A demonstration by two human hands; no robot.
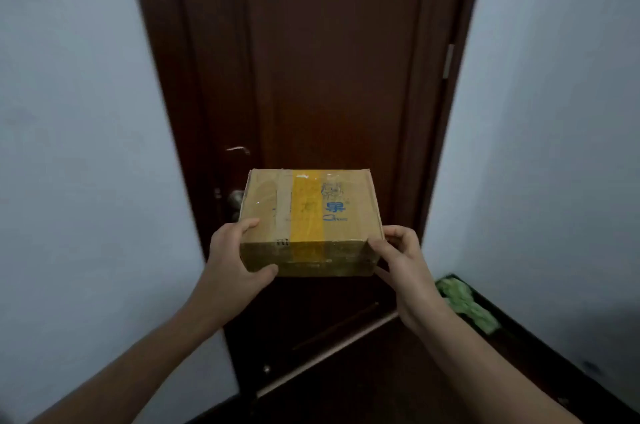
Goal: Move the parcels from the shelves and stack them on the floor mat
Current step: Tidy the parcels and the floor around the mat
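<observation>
I hold a brown cardboard parcel (310, 216) in front of me at mid-height, level, with a yellow tape band across its top and blue print beside it. My left hand (232, 257) grips its near left corner, thumb on top and fingers under the front edge. My right hand (398, 254) grips the near right corner, fingers curled on the side. Low on the right lies the dark floor mat (540, 347) with a green pattern at its far end. No shelves are in view.
A dark brown wooden door (329, 60) stands shut straight ahead, with a round knob (236, 198) left of the parcel. Pale walls (76, 146) close in on both sides. A metal threshold strip (329, 354) crosses the dark floor below.
</observation>
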